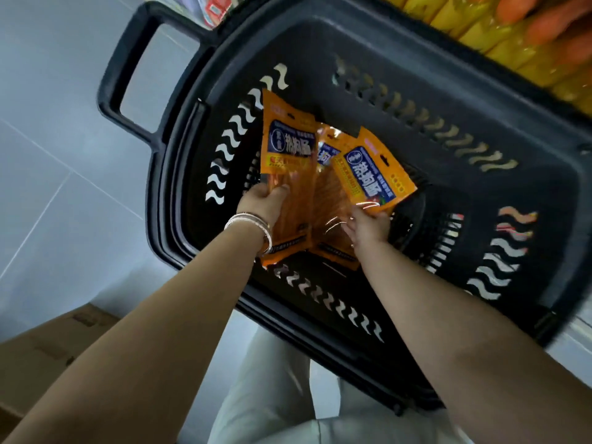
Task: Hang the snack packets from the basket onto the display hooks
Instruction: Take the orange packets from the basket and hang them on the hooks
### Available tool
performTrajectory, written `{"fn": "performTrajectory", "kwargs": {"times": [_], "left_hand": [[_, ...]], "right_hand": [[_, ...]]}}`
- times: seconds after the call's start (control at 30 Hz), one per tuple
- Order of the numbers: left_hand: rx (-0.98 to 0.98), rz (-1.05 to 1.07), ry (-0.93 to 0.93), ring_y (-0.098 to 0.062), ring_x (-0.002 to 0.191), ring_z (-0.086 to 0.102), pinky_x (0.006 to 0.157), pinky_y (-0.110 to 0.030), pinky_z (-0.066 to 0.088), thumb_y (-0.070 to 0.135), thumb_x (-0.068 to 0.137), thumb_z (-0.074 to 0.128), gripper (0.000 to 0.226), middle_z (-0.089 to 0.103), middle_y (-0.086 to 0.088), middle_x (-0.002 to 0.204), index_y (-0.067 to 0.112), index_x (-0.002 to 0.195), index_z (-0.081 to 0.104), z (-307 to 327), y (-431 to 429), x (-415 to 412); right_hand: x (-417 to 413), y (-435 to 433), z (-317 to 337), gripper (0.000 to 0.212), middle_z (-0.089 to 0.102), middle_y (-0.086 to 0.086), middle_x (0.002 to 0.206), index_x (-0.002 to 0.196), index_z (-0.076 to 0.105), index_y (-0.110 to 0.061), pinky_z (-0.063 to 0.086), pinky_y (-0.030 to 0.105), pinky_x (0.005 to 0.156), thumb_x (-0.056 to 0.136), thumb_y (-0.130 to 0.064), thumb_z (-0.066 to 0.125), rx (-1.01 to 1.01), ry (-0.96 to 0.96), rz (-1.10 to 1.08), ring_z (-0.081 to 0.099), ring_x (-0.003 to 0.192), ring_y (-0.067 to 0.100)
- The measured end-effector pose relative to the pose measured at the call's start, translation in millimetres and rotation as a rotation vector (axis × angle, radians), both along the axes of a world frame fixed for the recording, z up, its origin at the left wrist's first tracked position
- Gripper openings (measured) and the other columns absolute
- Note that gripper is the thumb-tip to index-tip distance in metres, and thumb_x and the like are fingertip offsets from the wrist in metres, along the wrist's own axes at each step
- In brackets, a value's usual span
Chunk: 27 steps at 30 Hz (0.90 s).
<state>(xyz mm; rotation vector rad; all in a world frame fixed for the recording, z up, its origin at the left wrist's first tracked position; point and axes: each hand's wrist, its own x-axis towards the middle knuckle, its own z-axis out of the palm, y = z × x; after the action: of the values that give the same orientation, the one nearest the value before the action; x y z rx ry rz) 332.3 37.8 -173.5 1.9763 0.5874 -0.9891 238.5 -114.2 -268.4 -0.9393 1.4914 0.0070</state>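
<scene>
Both my arms reach down into a black plastic basket on the floor. My left hand, with bangles at the wrist, grips an orange snack packet by its middle. My right hand pinches the lower edge of a second orange packet with a blue label, tilted to the right. A third orange packet lies between them on the basket's bottom, partly covered by both. No display hooks are in view.
The basket's handle sticks out at the upper left over a grey tiled floor. A cardboard box stands at the lower left. Yellow and orange packaged goods fill a shelf at the upper right.
</scene>
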Motion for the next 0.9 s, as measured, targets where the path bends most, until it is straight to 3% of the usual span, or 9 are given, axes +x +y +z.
{"fn": "performTrajectory", "kwargs": {"times": [0.1, 0.27, 0.4, 0.47, 0.53, 0.63, 0.73, 0.83, 0.9], "left_hand": [[-0.075, -0.006, -0.059, -0.019, 0.091, 0.063, 0.081, -0.031, 0.047, 0.043, 0.086, 0.058, 0.013, 0.066, 0.006, 0.089, 0.031, 0.083, 0.061, 28, -5, -8], [-0.151, -0.099, -0.232, -0.002, 0.072, 0.055, 0.065, -0.019, 0.040, 0.051, 0.082, 0.061, 0.024, 0.058, 0.016, 0.077, 0.030, 0.073, 0.054, 104, -17, -24], [-0.197, -0.143, -0.330, -0.005, 0.071, 0.052, 0.077, -0.027, 0.038, 0.061, 0.085, 0.050, 0.032, 0.054, 0.015, 0.074, 0.031, 0.074, 0.053, 163, -23, -54], [-0.266, -0.123, -0.366, 0.000, 0.072, 0.052, 0.077, -0.026, 0.037, 0.059, 0.087, 0.047, 0.032, 0.057, 0.015, 0.078, 0.029, 0.084, 0.058, 185, -25, -75], [-0.325, -0.177, -0.434, 0.007, 0.069, 0.053, 0.074, -0.020, 0.039, 0.053, 0.091, 0.046, 0.028, 0.059, 0.016, 0.080, 0.028, 0.092, 0.057, 215, -32, -106], [-0.434, -0.242, -0.567, 0.017, 0.057, 0.054, 0.055, 0.000, 0.037, 0.040, 0.095, 0.047, 0.014, 0.056, 0.023, 0.076, 0.029, 0.090, 0.053, 254, -51, -159], [-0.479, -0.335, -0.635, 0.004, 0.084, 0.050, 0.079, -0.016, 0.035, 0.047, 0.094, 0.045, 0.021, 0.049, 0.020, 0.099, 0.035, 0.112, 0.046, 290, -76, -217], [-0.555, -0.401, -0.677, -0.008, 0.101, 0.046, 0.085, -0.021, 0.030, 0.050, 0.093, 0.044, 0.040, 0.048, 0.013, 0.105, 0.025, 0.123, 0.053, 322, -107, -271], [-0.623, -0.408, -0.691, -0.005, 0.101, 0.039, 0.086, -0.019, 0.026, 0.050, 0.093, 0.044, 0.051, 0.041, 0.013, 0.108, 0.019, 0.133, 0.049, 344, -128, -303]], "right_hand": [[-26, -13, 47, 0.029, 0.063, 0.005, 0.103, 0.107, 0.044, -0.023, 0.054, 0.025, 0.058, 0.088, -0.006, 0.059, -0.034, -0.062, 0.000, 0.066, 0.087, 0.025], [-62, -16, 133, 0.016, 0.066, 0.006, 0.107, 0.111, 0.051, -0.027, 0.053, 0.032, 0.079, 0.096, -0.022, 0.052, -0.102, -0.151, 0.028, 0.064, 0.101, 0.029], [-100, -17, 200, 0.017, 0.060, 0.023, 0.120, 0.104, 0.055, -0.022, 0.047, 0.048, 0.093, 0.099, -0.034, 0.044, -0.257, -0.173, 0.041, 0.058, 0.112, 0.038], [-123, -21, 230, 0.019, 0.063, 0.015, 0.105, 0.095, 0.053, -0.022, 0.046, 0.046, 0.092, 0.099, -0.037, 0.041, -0.408, -0.202, 0.110, 0.060, 0.105, 0.033], [-160, -28, 262, 0.025, 0.059, 0.011, 0.091, 0.087, 0.053, -0.014, 0.042, 0.033, 0.084, 0.100, -0.032, 0.041, -0.614, -0.241, 0.176, 0.055, 0.090, 0.023], [-220, -40, 304, 0.030, 0.053, 0.007, 0.080, 0.082, 0.052, -0.002, 0.032, 0.018, 0.066, 0.100, -0.025, 0.043, -0.788, -0.290, 0.169, 0.044, 0.078, 0.010], [-284, -56, 350, 0.023, 0.052, -0.002, 0.078, 0.086, 0.055, -0.006, 0.031, 0.018, 0.066, 0.100, -0.019, 0.043, -0.919, -0.351, 0.082, 0.045, 0.078, 0.011], [-349, -76, 395, 0.025, 0.048, -0.009, 0.072, 0.075, 0.049, -0.016, 0.031, 0.021, 0.064, 0.100, -0.017, 0.044, -1.056, -0.369, 0.006, 0.041, 0.068, 0.008], [-390, -90, 422, 0.020, 0.053, -0.006, 0.078, 0.088, 0.056, -0.011, 0.036, 0.016, 0.067, 0.100, -0.019, 0.043, -1.101, -0.387, -0.004, 0.044, 0.074, 0.004]]}}
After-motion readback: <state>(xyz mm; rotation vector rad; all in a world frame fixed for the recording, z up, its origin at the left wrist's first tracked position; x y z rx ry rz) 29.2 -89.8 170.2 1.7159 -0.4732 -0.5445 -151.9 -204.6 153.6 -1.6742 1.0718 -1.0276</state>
